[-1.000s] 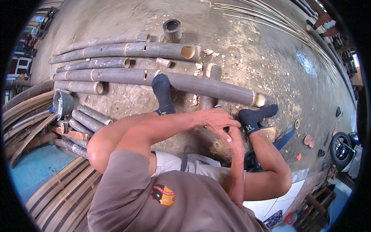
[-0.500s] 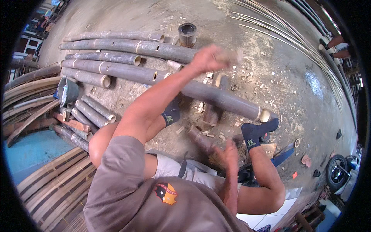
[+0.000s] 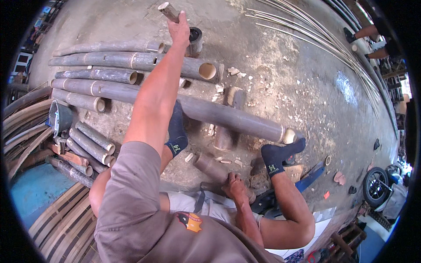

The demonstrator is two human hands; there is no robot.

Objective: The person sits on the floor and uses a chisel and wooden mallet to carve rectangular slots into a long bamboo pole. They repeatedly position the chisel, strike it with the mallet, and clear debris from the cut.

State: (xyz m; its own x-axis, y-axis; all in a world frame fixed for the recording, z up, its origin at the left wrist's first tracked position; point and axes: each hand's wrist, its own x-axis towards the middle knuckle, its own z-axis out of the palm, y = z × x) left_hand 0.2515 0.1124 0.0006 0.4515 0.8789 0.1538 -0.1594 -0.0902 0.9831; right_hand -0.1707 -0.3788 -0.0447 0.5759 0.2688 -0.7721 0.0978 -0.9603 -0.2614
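Left hand (image 3: 179, 30) closed round short bamboo stub (image 3: 168, 11), its long axis running up-left past fingers. Right hand (image 3: 236, 186) curled over bamboo section (image 3: 210, 166) between legs; fingertips partly hidden, can't tell if gripping.

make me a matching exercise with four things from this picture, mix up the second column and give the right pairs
Things
1. left hand
2. right hand
3. bucket
4. wheel

Places, colours and states
a. black, near the right edge of the picture
b. touching a short bamboo section near the lap
c. grey, toward the left edge of the picture
d. holding a short stick near the top of the picture

Right pairs
1-d, 2-b, 3-c, 4-a
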